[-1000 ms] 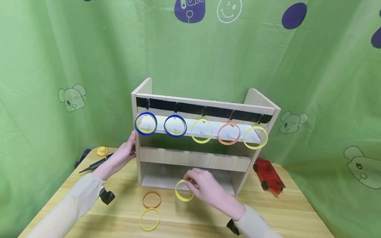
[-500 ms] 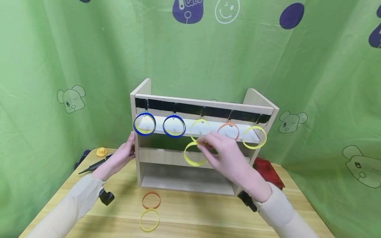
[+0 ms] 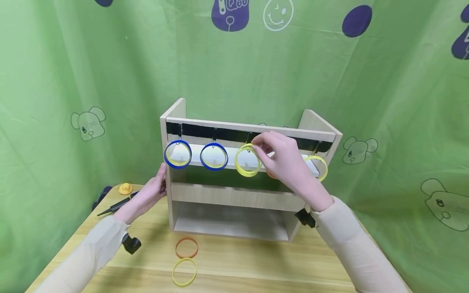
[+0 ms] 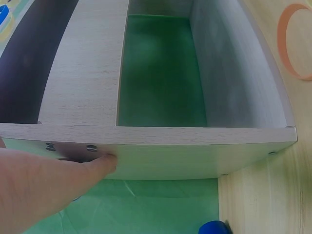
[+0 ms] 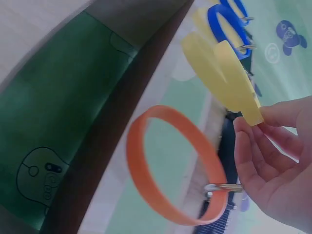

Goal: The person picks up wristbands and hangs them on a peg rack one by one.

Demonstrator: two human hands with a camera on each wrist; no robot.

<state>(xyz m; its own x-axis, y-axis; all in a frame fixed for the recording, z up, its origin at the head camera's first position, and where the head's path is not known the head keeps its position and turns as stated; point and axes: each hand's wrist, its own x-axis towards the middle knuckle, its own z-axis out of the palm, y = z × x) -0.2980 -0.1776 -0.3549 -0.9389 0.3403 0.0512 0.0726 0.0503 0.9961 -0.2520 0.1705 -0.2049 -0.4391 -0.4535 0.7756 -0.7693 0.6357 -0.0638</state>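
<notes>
My right hand (image 3: 283, 165) pinches a yellow ring (image 5: 243, 80) between thumb and fingertips at the middle hook of a small wooden rack (image 3: 234, 195). Another yellow ring (image 5: 197, 58) is right behind it, and the two overlap in the head view. Just beside the hand in the right wrist view, an orange ring (image 5: 138, 161) hangs on its metal hook (image 5: 224, 187); in the head view the hand mostly hides it. My left hand (image 3: 150, 193) rests against the rack's left side panel, a fingertip touching the panel (image 4: 165, 158) in the left wrist view.
Blue rings (image 3: 214, 167) with yellow ones inside hang on the two left hooks, a yellow ring (image 3: 324, 169) on the far right one. On the table (image 3: 227, 268) lie an orange ring (image 3: 187, 257) and a yellow ring (image 3: 185, 284). A rubber duck (image 3: 126, 189) sits at left.
My right hand has lifted the yellow ring from near the table, up past the rack's lower board to the middle hook. The left hand has stayed at the side panel.
</notes>
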